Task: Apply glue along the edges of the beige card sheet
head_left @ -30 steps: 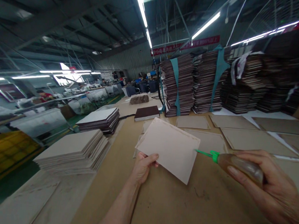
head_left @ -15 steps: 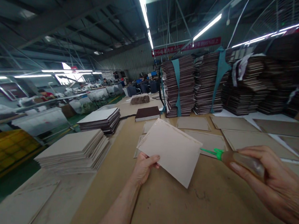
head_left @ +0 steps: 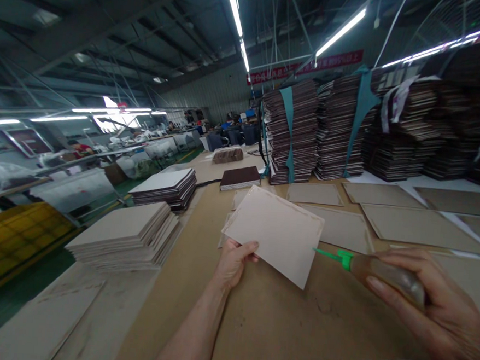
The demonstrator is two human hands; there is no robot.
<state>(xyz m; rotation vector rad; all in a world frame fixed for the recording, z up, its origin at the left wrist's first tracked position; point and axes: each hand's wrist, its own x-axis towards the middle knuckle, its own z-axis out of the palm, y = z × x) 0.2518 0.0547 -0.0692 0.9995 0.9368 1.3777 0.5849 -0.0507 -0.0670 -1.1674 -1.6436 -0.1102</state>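
My left hand (head_left: 234,259) pinches the lower left edge of a beige cardboard sheet (head_left: 279,232), thumb on top, and holds it tilted above the table. A thin glossy line runs along the sheet's upper and left edges. Wrapped in my right hand (head_left: 437,303) is a squeeze glue bottle (head_left: 389,278) with brownish contents and a green nozzle. The nozzle's tip is at the right edge of the sheet; whether it touches cannot be told. More cardboard sheets (head_left: 339,228) lie flat behind the held one.
A stack of beige boards (head_left: 117,226) stands at left, with a dark-edged stack (head_left: 167,188) behind it. Tall strapped piles (head_left: 292,134) line the back right. A dark brown board stack (head_left: 240,178) lies mid-table. A yellow bin (head_left: 18,238) stands on the floor at left.
The nozzle tip has moved down along the sheet's right edge, from near the upper right corner. My left hand keeps its grip on the sheet. The view has shifted slightly.
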